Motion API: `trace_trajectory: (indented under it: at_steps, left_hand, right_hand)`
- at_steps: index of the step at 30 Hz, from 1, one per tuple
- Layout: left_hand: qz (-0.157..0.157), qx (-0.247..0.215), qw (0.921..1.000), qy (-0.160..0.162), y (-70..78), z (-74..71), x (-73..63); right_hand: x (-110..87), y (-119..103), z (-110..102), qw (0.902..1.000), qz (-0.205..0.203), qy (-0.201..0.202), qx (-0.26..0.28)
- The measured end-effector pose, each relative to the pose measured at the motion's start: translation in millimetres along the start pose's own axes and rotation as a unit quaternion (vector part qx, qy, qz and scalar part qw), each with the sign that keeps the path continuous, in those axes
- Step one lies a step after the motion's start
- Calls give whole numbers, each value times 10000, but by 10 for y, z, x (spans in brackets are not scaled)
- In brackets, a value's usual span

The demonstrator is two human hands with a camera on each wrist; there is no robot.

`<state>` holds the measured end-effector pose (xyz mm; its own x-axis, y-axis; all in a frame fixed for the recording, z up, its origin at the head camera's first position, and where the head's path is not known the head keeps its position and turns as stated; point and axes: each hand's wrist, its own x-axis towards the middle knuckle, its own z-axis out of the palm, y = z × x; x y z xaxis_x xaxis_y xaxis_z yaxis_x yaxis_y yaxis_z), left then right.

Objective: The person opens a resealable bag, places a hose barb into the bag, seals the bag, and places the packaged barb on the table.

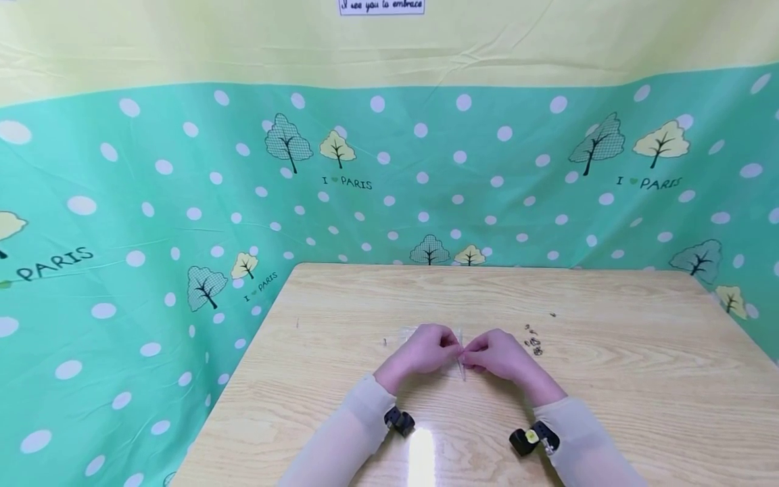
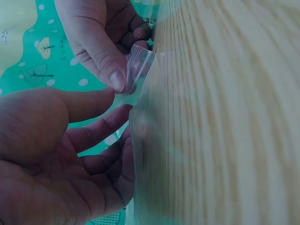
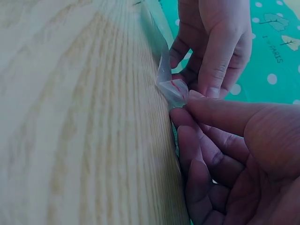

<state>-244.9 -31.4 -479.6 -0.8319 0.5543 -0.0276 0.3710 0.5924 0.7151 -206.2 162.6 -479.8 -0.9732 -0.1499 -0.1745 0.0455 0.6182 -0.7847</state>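
A small clear plastic zip bag [image 2: 140, 63] is between the two hands, low over the table; a red line shows on its crumpled edge in the right wrist view. The right hand [image 1: 500, 354] pinches the bag's edge between thumb and forefinger. Facing it, the left hand [image 1: 428, 348] holds the same edge at its fingertips, thumb and forefinger nearly meeting the right hand's. In the left wrist view the bag's film hangs down beside the left fingers [image 2: 101, 129]. From the head, most of the bag is hidden by the hands.
Several small dark pieces [image 1: 534, 343] lie scattered right of the right hand, with one [image 1: 552, 314] farther back. A tiny piece [image 1: 385, 342] lies left of the left hand. Clear plastic [image 1: 409, 333] shows behind that hand. A patterned green cloth [image 1: 389, 182] hangs behind the wooden table [image 1: 341, 297].
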Motion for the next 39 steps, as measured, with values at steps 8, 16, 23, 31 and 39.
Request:
trace_trajectory:
  at_steps: [8,16,23,31,39]
  left_hand:
    - [-96,-78,9999,-42,-45,14,12]
    - [-176,-247,9995,-38,-47,13,3]
    - [-118,-115,9999,38,-47,15,12]
    - [-148,-36,9999,-31,-49,7,12]
    - [-229,20,9997,42,-39,21,21]
  right_hand:
    - [4,14,12,9999,-88,15,-59]
    - [1,-1,24,9998,-62,76,-148]
    - [-11,-12,28,9999,-46,61,-74]
    - [-26,-34,24,9996,-138,67,-222]
    - [1,-46,31,10000,33,-6,58]
